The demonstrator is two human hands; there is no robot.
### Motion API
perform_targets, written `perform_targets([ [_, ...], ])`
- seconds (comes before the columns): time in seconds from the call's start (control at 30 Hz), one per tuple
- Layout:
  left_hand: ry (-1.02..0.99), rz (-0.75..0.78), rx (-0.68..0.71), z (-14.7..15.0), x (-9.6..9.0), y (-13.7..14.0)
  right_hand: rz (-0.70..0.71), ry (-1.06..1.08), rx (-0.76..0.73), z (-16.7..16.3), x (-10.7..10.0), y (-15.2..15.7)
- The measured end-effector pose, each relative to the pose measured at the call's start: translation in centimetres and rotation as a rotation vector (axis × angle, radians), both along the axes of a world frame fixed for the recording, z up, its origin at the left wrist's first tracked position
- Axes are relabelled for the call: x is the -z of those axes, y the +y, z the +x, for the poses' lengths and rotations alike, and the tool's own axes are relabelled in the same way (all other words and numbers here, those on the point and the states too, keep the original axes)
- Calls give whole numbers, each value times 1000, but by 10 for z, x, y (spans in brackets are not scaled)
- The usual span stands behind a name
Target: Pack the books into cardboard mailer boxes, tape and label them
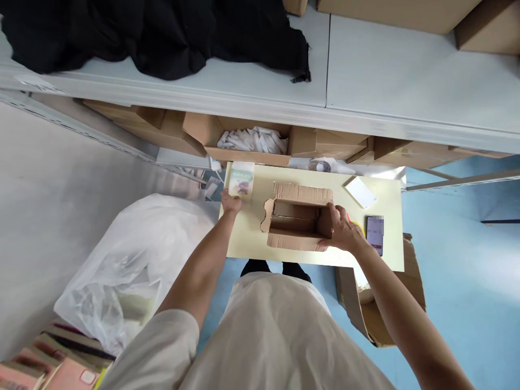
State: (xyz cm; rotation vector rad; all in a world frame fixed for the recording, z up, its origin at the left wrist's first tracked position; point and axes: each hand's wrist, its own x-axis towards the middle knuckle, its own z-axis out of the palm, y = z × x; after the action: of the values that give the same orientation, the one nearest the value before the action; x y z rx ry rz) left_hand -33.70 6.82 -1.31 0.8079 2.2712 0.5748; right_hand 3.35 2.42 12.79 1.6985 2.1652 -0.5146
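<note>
An open cardboard box (298, 242) stands on the pale yellow tabletop, its flaps folded outward and its inside bare. My right hand (343, 227) grips the box's right end, thumb on the near flap and fingers at the far corner. At the table's left edge, my left hand (231, 201) is closed at the lower corner of a flat printed packet (242, 179), white and green with reddish pictures. Its fingertips are partly hidden. Something red and yellow (357, 226) shows partly behind my right hand.
A white card or small box (360, 192) and a phone (374, 235) lie on the table's right side. Behind is a shelf (260, 89) with cartons, one holding white pieces (254, 140). A plastic bag (138, 254) stands left; an open carton (379, 319) sits on the floor right.
</note>
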Motion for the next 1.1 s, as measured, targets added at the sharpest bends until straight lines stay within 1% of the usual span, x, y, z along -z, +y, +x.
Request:
perform_targets([
  [0.07,-6,35,-35,-3,1,-8,-3,14,-3,1,1,0],
  [0.13,-8,80,-57,-3,-3,-18,-13,23,3,1,0,1],
  [0.2,-2,133,-71,-4,-12,-29,-26,31,14,0,-1,1],
  [0.27,17,188,-84,-7,-29,-39,-37,42,23,-2,-4,1],
  [0.33,43,273,-88,-13,-53,-47,-42,55,27,-3,-7,1],
  [0.43,78,560,-55,-14,-102,-52,-39,90,28,-3,-9,0],
  [0.5,83,737,-40,-4,-140,-53,-37,121,27,-1,-8,0],
  [0.57,56,801,6,19,-173,-52,-34,143,27,1,-6,-1],
  [0.63,43,767,114,50,-198,-50,-27,154,25,3,-3,-1],
  [0.67,55,724,181,67,-205,-49,-25,156,24,5,-2,-1],
  [0.7,74,658,266,84,-210,-49,-24,159,21,6,-1,-1],
  [0.77,146,500,439,116,-211,-48,-26,162,18,9,0,-1],
  [0.83,264,355,567,140,-206,-49,-27,169,22,11,0,-2],
  [0.87,322,299,608,148,-203,-49,-26,174,24,11,-1,-2],
  [0.9,368,256,633,156,-198,-49,-25,176,25,12,-2,-2],
  [0.97,401,198,638,165,-189,-49,-27,176,21,11,-5,-3],
  [1.1,279,109,605,173,-163,-43,-39,165,13,8,-9,-5],
])
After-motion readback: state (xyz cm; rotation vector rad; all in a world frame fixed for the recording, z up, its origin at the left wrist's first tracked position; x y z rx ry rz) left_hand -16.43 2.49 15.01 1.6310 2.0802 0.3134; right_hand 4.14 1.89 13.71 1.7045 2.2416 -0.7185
